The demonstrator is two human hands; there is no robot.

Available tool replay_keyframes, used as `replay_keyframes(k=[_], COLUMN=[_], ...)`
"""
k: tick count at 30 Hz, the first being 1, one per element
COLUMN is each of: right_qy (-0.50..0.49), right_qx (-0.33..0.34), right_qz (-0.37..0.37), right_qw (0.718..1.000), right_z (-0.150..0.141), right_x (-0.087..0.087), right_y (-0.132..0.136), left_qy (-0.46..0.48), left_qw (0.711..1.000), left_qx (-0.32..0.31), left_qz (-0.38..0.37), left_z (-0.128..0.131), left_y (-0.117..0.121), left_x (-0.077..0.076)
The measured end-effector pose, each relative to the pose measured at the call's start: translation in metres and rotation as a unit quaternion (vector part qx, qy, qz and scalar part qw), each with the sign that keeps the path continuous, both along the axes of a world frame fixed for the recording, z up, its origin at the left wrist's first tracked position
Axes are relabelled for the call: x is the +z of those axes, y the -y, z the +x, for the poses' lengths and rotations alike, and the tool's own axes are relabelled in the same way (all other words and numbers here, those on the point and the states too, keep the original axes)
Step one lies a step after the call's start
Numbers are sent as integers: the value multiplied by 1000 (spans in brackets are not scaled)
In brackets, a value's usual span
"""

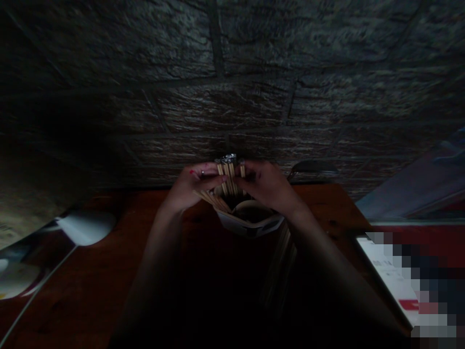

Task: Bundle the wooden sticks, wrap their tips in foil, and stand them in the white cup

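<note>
A bundle of thin wooden chopsticks [228,178] stands upright between my hands, with shiny, crinkled wrapping at the top ends. My left hand [192,185] is closed on the bundle from the left, thumb across its front. From the other side my right hand [268,183] pinches a separate chopstick or pair [243,171] close to the bundle. Right below is a pale container [241,227] with a wide opening; the lower ends of the bundle reach into or behind it. More chopsticks [214,199] lean out over its left rim. Dim light hides its inside.
The brown wooden table [116,271] meets a rough stone-block wall [232,106] just behind my hands. A white cup-like object [85,228] lies at the left. Faint sticks [279,266] show below the container. A bright printed sheet or screen [388,276] is at the right.
</note>
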State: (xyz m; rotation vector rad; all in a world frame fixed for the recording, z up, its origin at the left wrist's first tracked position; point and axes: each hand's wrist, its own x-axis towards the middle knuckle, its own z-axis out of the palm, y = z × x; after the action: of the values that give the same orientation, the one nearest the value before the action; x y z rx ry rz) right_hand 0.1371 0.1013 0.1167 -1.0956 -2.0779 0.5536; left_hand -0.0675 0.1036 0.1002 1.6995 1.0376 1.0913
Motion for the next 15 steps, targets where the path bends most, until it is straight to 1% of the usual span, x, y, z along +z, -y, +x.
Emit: replay_keyframes(k=[4,7,11,15], right_qy=[-7,-9,-16,-23], right_qx=[12,19,18,14], right_qz=[5,3,-12,-17], right_qw=[1000,1000,1000,999], right_z=[0,0,1,0], right_x=[1,-1,-3,-3], right_y=[1,-1,-2,-2], left_qy=[-14,-19,-15,-11], left_qw=[1000,1000,999,999], left_qx=[1,-9,-27,-35], left_qz=[4,-1,-16,-30], left_z=[-1,-3,-4,-4], left_y=[1,-1,-3,-2], left_x=[2,0,-3,-1])
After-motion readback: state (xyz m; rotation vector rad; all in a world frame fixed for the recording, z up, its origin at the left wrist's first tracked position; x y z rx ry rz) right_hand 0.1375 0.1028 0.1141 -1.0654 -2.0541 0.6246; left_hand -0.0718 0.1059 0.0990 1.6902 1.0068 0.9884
